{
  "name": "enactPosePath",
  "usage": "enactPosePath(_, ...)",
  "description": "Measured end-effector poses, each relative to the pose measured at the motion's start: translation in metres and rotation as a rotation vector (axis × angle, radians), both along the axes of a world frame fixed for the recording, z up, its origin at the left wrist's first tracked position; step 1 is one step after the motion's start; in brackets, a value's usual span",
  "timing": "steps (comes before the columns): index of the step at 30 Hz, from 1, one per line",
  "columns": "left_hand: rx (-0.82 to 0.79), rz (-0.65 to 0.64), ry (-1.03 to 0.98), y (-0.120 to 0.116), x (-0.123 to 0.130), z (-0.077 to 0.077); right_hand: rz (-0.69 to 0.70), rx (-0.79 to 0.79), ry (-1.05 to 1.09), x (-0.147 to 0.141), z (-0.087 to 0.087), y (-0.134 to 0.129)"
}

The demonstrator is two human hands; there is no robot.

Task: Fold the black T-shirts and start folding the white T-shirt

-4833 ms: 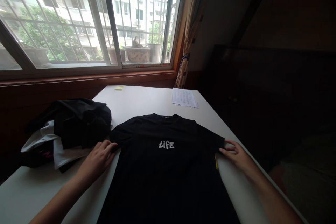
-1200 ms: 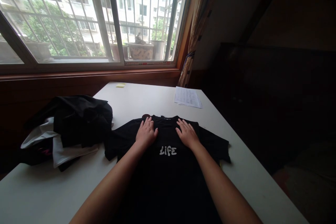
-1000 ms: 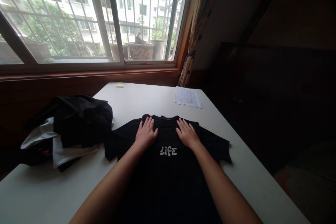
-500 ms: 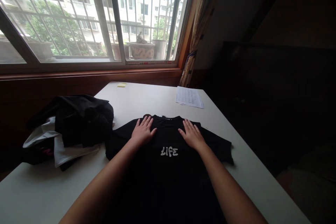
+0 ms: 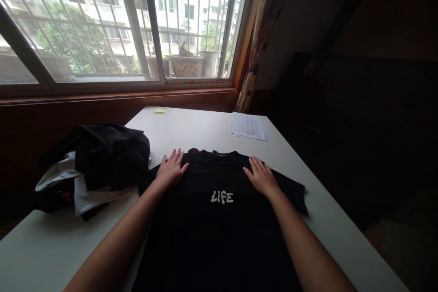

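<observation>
A black T-shirt [image 5: 219,232] lies spread on the white table [image 5: 191,127], its collar toward the window and light lettering across the chest. My left hand [image 5: 171,168] rests flat on the left shoulder area, fingers spread. On the opposite shoulder, my right hand [image 5: 262,175] lies flat as well, fingers apart and pointing to the far edge. Neither hand grips the cloth. Just beyond the collar, a small dark round object [image 5: 193,150] shows in part; I cannot make out what it is. The shirt's lower end runs out of view.
To the left sits a heap of black and white clothes [image 5: 112,159]. Printed paper sheets [image 5: 249,126] lie near the far right corner, and a yellow sticky note [image 5: 160,110] near the far left one. A barred window [image 5: 160,83] and a tied curtain [image 5: 249,82] stand behind the table.
Both hands have slid outward over the shirt, the left one to the left and the right one to the right. They remain flat on the cloth.
</observation>
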State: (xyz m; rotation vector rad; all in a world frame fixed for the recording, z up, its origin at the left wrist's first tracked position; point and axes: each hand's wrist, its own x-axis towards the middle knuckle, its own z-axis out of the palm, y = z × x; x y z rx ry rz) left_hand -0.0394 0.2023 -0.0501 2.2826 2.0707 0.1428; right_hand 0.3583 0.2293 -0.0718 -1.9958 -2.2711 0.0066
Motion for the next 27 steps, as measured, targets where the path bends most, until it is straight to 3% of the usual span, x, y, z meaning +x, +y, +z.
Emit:
enactPosePath(16, 0.010, 0.118, 0.060, 0.000, -0.030, -0.009, -0.223, 0.014, 0.013, 0.127, -0.018, -0.006)
enactPosePath(21, 0.016, 0.142, 0.065, 0.002, -0.032, -0.009, -0.279, 0.003, -0.012, 0.147, -0.019, -0.011)
enactPosePath(27, 0.022, 0.146, 0.068, 0.003, -0.035, -0.010, -0.304, 0.001, -0.012, 0.151, -0.021, -0.012)
